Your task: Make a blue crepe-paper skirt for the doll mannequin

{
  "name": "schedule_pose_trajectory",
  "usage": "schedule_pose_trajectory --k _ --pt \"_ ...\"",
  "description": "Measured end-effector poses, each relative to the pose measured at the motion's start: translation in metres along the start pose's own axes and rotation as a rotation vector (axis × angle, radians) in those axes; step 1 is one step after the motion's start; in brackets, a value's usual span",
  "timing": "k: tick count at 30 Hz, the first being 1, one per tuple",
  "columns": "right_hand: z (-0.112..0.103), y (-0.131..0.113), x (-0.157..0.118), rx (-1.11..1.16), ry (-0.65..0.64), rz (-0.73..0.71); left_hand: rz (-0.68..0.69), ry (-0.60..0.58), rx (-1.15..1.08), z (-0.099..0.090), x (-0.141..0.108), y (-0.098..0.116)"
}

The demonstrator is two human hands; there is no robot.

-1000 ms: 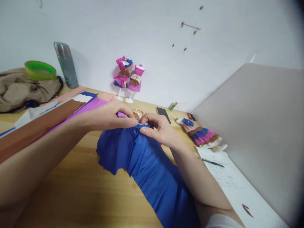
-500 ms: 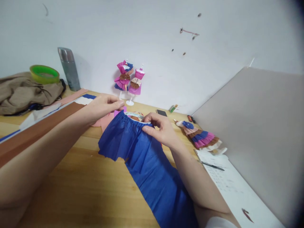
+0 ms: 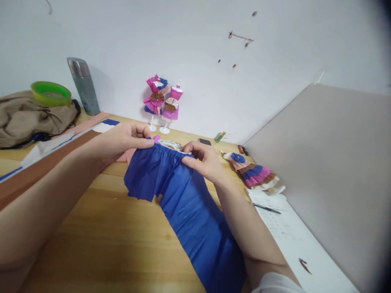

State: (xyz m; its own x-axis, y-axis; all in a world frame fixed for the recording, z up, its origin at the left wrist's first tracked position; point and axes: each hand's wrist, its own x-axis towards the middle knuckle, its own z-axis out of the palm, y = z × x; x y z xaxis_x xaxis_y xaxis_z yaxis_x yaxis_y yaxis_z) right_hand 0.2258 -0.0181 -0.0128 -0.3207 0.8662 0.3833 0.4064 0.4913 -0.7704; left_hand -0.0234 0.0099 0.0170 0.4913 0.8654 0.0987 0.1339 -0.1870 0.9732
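Head view: a crinkled blue paper-like strip (image 3: pixel 198 215) is held above the wooden tabletop (image 3: pixel 100 228), its gathered upper edge stretched between both hands. The left end of that edge is pinched by the thumb and fingers of the left hand (image 3: pixel 124 140); farther right, the edge is gripped by the narrowed fingers of the right hand (image 3: pixel 205 159). From there the strip is draped down toward the right forearm. Just behind the gathers, a white-rimmed oval loop (image 3: pixel 167 143) is partly hidden. A flat brown strip (image 3: pixel 61 162) is partly covered by the left forearm. Near the wall, two small white-based dress forms (image 3: pixel 165 103) are clothed in pink. At right, a black pen (image 3: pixel 266 208) is laid across a white written sheet (image 3: pixel 284 234).
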Motion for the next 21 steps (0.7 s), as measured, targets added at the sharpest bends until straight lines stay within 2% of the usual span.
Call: schedule_pose_trajectory --k 2,4,7,11,14,17,21 --pt "-0.001 -0.004 0.000 0.078 -0.061 0.041 0.003 0.014 0.054 0.000 -0.004 0.010" --pt "-0.003 -0.011 -0.004 0.110 -0.130 0.075 -0.004 -0.019 0.087 -0.001 -0.007 0.016" --pt "-0.004 -0.024 -0.022 0.114 -0.247 0.131 -0.058 -0.183 0.127 -0.002 -0.009 0.018" --pt "0.007 -0.028 -0.055 0.154 -0.430 0.241 -0.193 -0.445 0.095 0.002 -0.018 0.001" --pt "0.020 -0.017 -0.070 0.120 -0.493 0.296 -0.291 -0.548 0.070 0.010 -0.026 -0.018" --pt "0.030 -0.004 -0.072 -0.002 -0.489 0.271 -0.370 -0.553 0.090 0.016 -0.032 -0.035" --pt "0.035 0.004 -0.070 -0.096 -0.437 0.152 -0.399 -0.466 0.062 0.014 -0.035 -0.048"
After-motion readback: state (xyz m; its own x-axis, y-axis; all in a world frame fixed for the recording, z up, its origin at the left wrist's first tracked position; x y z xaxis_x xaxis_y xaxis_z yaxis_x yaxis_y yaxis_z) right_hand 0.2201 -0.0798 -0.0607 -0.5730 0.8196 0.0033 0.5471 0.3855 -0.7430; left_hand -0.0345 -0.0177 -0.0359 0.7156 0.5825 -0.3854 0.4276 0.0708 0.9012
